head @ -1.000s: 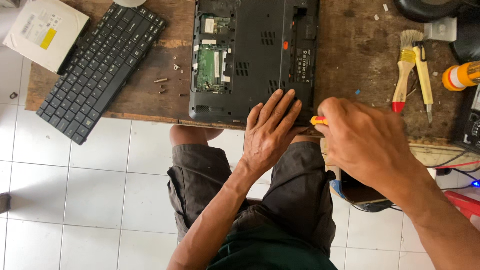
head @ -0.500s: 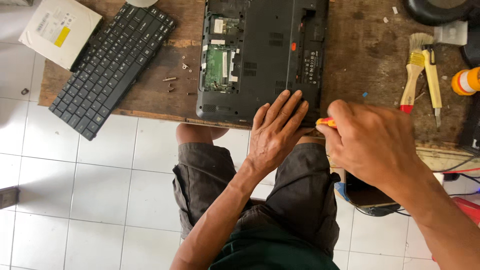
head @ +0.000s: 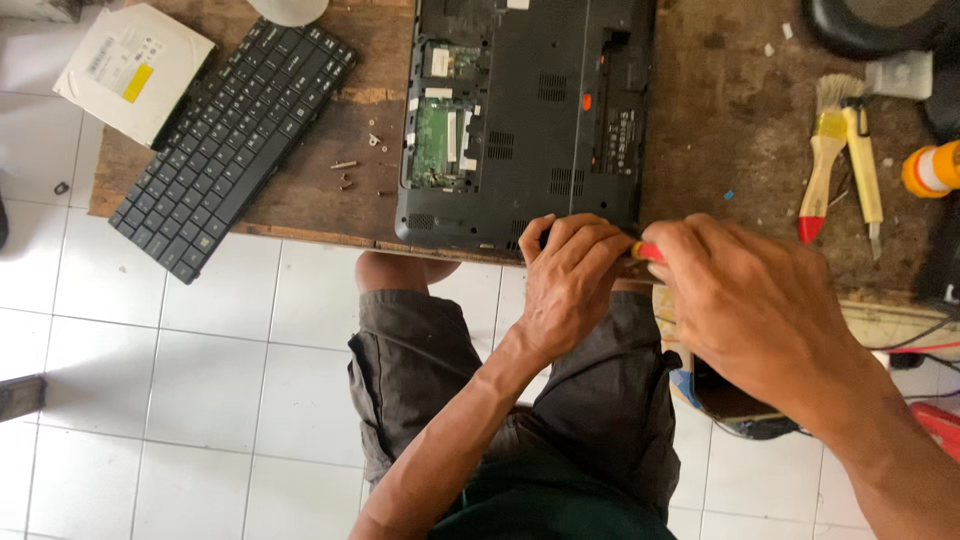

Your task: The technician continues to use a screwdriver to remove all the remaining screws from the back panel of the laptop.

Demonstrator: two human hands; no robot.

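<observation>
A black laptop lies bottom-up on a worn wooden table, with a cover off and a green circuit board showing. My left hand curls over the laptop's near edge, fingers pressing on the case. My right hand is closed around a screwdriver with a red and yellow handle; only a bit of the handle shows between the two hands. Its tip is hidden under my left fingers.
A detached black keyboard hangs over the table's left edge beside a white optical drive. Small loose screws lie near the laptop. Two paint brushes and an orange-capped bottle lie at right. White tiled floor below.
My left hand's fingers have curled down from spread flat onto the laptop's near edge. My right hand stays on the screwdriver. The view has shifted closer and slightly right.
</observation>
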